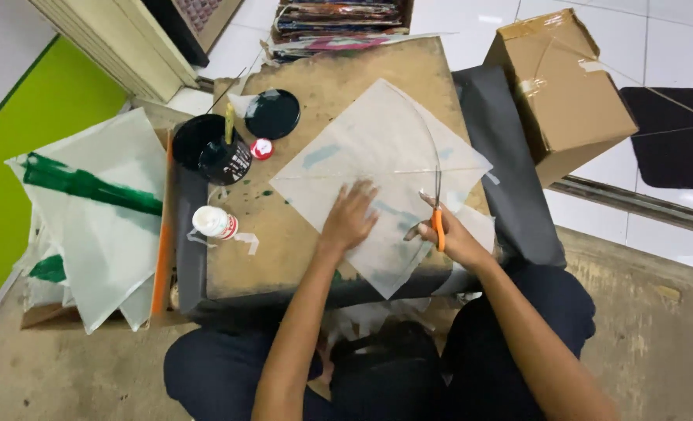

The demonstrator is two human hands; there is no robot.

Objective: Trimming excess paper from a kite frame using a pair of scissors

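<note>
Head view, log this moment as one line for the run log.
left hand: flat on white paper sheet | right hand: holds orange-handled scissors at sheet | surface: brown board

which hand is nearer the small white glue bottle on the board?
Left. The left hand lies flat on the translucent paper sheet, to the right of the white bottle. The right hand, holding orange-handled scissors, is farther right, beyond the left hand.

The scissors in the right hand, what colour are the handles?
Orange handles on the scissors, seen in the head view.
</note>
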